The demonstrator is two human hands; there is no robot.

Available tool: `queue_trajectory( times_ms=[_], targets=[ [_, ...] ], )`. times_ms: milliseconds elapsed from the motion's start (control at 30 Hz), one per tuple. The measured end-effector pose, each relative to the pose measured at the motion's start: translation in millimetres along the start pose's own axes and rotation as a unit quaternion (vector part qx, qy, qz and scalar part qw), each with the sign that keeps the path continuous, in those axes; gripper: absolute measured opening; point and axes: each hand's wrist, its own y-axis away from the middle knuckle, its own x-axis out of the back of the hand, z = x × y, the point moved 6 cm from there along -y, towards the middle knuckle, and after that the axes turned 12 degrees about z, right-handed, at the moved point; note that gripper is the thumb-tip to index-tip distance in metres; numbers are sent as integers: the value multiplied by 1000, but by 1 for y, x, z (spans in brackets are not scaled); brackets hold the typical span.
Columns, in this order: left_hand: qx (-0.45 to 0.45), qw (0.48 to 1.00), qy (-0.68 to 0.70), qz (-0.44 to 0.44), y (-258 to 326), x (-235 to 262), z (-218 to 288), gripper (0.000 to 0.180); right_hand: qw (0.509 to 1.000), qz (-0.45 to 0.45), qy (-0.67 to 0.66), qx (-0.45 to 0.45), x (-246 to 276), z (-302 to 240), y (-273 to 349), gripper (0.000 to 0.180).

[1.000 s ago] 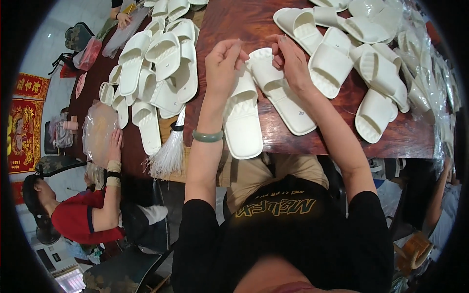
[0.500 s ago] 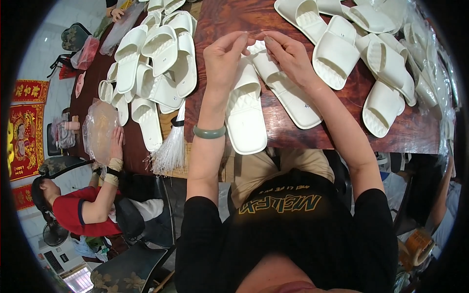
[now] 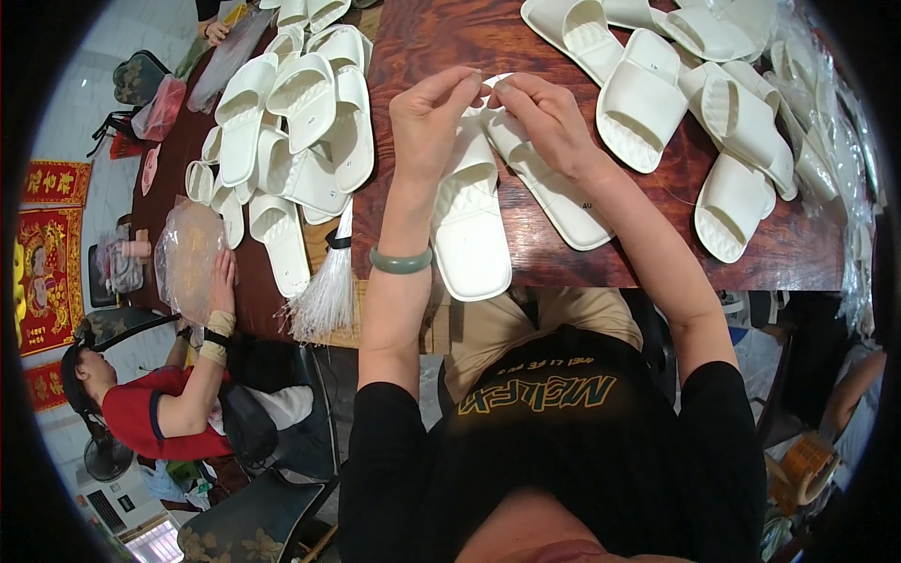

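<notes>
Two white slippers lie side by side at the table's near edge, the left slipper (image 3: pixel 474 249) a little nearer to me and the right slipper (image 3: pixel 566 206) slanting away to the right. Over their far ends, my left hand (image 3: pixel 434 120) and my right hand (image 3: pixel 547 122) meet almost fingertip to fingertip. Both have thumb and forefinger pinched together. Whatever is between the fingertips is too small to make out. My right hand partly covers the right slipper, and a jade-coloured bangle (image 3: pixel 401 261) is on my left wrist.
White slippers (image 3: pixel 305 98) are heaped at the left, more slippers (image 3: pixel 643 103) at the right. A bundle of white strands (image 3: pixel 324 291) hangs at the table edge. Clear plastic (image 3: pixel 849 188) lies far right. A co-worker in red (image 3: pixel 169 408) rests a hand by a plastic bag (image 3: pixel 192 263).
My right hand has shifted slightly left and nearer to me, bringing the fingertips of both hands closer together. The slippers have hardly moved.
</notes>
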Motion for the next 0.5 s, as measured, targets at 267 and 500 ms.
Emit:
queue_trajectory(
  times_ms=[267,500],
  targets=[
    [7,999,0,-37,1,0,-1,13,998,-29,57,-4,-4,2,-1,40],
    [-13,998,-19,-63,2,-1,0,13,997,-49,63,-14,-3,1,-2,40]
  ],
)
